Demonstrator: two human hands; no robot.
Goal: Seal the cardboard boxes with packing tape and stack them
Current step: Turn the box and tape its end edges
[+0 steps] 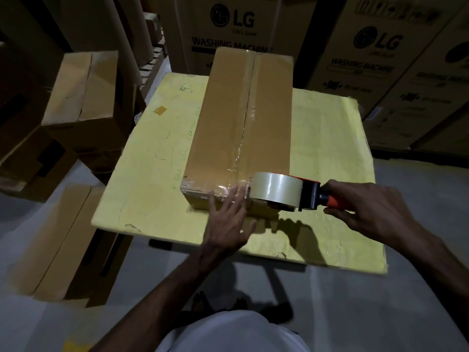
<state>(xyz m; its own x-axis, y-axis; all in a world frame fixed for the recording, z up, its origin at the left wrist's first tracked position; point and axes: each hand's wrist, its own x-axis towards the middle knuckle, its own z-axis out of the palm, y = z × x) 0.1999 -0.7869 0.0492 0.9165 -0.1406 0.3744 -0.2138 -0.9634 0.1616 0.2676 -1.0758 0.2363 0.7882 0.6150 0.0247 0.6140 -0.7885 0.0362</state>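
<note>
A long cardboard box (223, 128) lies lengthwise on a yellow-covered table (157, 158). Clear tape runs along its centre seam and across its near top edge. My right hand (368, 209) grips the orange handle of a tape dispenser (279, 190), whose pale tape roll sits at the box's near right corner. My left hand (228, 219) presses its straight fingers flat against the near end face of the box, just left of the roll.
Taped cardboard boxes are piled at the left (83, 87), and another stands on the floor at lower left (58, 240). Large printed washing machine cartons (375, 62) line the back and right. The grey floor surrounds the table.
</note>
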